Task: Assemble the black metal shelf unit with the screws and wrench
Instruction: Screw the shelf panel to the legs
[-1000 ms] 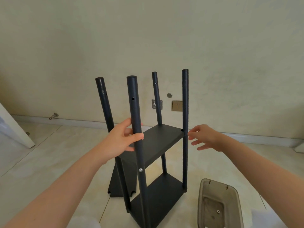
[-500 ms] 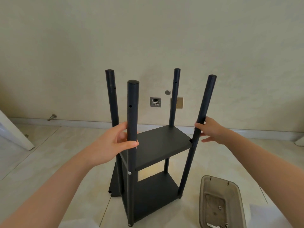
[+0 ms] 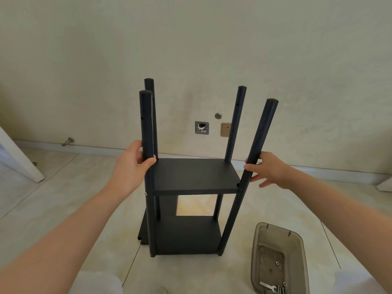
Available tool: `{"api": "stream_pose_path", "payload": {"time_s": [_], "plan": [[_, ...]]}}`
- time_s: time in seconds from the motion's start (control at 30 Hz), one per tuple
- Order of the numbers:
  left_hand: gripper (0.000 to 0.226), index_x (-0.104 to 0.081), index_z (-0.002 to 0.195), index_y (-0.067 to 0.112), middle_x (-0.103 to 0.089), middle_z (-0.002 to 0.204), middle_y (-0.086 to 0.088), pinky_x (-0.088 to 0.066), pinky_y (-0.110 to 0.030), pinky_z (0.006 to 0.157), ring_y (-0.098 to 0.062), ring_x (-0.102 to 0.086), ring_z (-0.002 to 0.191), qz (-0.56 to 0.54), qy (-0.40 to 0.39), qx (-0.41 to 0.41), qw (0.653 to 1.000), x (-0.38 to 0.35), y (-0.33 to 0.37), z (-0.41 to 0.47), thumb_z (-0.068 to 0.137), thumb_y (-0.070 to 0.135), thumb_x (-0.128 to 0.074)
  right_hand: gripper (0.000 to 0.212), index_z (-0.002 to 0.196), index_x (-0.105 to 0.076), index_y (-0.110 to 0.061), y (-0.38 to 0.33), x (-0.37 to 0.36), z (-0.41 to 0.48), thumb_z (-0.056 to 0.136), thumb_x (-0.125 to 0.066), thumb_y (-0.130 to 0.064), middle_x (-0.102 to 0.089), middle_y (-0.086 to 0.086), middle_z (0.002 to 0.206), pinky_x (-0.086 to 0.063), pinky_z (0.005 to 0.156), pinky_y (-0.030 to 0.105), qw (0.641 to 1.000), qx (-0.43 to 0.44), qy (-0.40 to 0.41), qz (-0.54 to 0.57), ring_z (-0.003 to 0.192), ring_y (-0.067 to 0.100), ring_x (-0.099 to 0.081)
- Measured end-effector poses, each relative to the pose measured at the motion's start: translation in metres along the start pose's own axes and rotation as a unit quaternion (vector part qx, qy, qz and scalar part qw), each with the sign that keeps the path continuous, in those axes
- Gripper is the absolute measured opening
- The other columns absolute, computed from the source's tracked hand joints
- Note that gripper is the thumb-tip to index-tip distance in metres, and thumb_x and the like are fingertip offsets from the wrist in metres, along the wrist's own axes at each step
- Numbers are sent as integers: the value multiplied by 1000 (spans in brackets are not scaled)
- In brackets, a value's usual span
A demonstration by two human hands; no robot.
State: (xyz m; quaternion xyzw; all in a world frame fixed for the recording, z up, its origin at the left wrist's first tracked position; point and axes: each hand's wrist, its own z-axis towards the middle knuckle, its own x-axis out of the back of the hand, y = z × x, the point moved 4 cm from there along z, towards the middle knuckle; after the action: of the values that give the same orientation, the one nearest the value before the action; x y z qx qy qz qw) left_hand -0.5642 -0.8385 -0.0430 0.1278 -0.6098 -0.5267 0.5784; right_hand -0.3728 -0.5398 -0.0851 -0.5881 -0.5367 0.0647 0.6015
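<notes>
The shelf unit [image 3: 195, 175] looked matt black metal; the tray [image 3: 297, 251] was translucent grey plastic; the floor [image 3: 63, 198] was glossy tile.

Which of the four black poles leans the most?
The front right pole, held by the right hand; its top tilts outward, the others stand straighter.

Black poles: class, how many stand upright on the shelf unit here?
4: near-left pole, in the left hand; far-left pole, just behind it; far-right pole, at the back of the upper shelf; near-right pole, tilted, in the right hand. None looks hidden.
</notes>
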Motion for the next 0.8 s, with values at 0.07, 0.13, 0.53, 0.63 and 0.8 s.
{"api": "stream_pose_path", "payload": {"time_s": [0.07, 0.13, 0.53, 0.63, 0.8], "plan": [[34, -54, 127, 23, -73, 103, 1, -53, -33, 90, -17, -70, 97, -4, 1, 5, 1000, -3, -2, 1, 96, 17, -68, 40, 131, -48, -11, 1, 2, -2, 95, -63, -22, -63, 12, 122, -60, 76, 42, 1000, 3, 15, 6, 87, 27, -71], [33, -52, 124, 26, -71, 102, 3, -53, -34, 90, -15, -68, 94, 1, 0, 10, 1000, -8, -3, 1, 96, 17, -67, 40, 130, -49, -11, 2, 5, -3, 95, -64, -23, -64, 11, 119, -60, 72, 38, 999, 6, 31, 2, 85, 26, -71], [43, -50, 135, 16, -71, 116, -5, -51, -46, 104, -25, -68, 109, -8, -30, 12, 999, -37, 12, 8, 96, 18, -67, 38, 126, -50, -13, 29, 30, -30, 94, -66, -25, -67, 8, 108, -57, 56, 26, 998, -5, 58, -21, 73, 19, -72], [45, -49, 137, 16, -70, 119, -6, -51, -48, 105, -25, -67, 110, -8, -42, 7, 999, -49, 19, 12, 96, 17, -67, 38, 126, -50, -14, 39, 39, -41, 93, -66, -26, -67, 9, 110, -60, 62, 30, 998, -14, 62, -17, 75, 20, -73], [45, -48, 138, 14, -67, 125, -9, -51, -49, 104, -27, -66, 113, 1, -35, -5, 999, -64, 28, 16, 96, 15, -65, 39, 127, -51, -13, 50, 44, -56, 93, -66, -25, -68, 8, 104, -61, 65, 31, 998, -17, 65, -3, 76, 20, -73]]}}
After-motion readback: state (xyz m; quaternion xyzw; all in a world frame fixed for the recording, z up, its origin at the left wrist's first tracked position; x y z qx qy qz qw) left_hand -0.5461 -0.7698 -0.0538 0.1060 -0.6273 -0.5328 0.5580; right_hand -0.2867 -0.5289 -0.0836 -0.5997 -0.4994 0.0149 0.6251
